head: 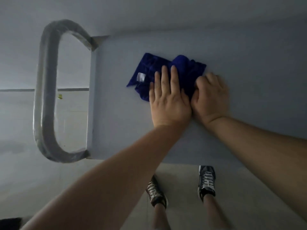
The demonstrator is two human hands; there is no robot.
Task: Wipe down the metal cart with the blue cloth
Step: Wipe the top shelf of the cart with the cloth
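Observation:
The metal cart [119, 123] fills the middle of the head view, its flat grey top facing up. A crumpled blue cloth [149, 72] with a small white label lies on that top. My left hand [167, 100] presses flat on the cloth's near part with straight fingers. Right beside it, my right hand [211, 98] has its fingers curled into the cloth's right side, bunching it. Both forearms reach in from the bottom of the view.
The cart's looped handle [46, 90], wrapped in plastic film, juts out at the left end. My two feet in dark laced shoes [206, 181] stand on the pale floor just below the cart's near edge. A wall runs behind the cart.

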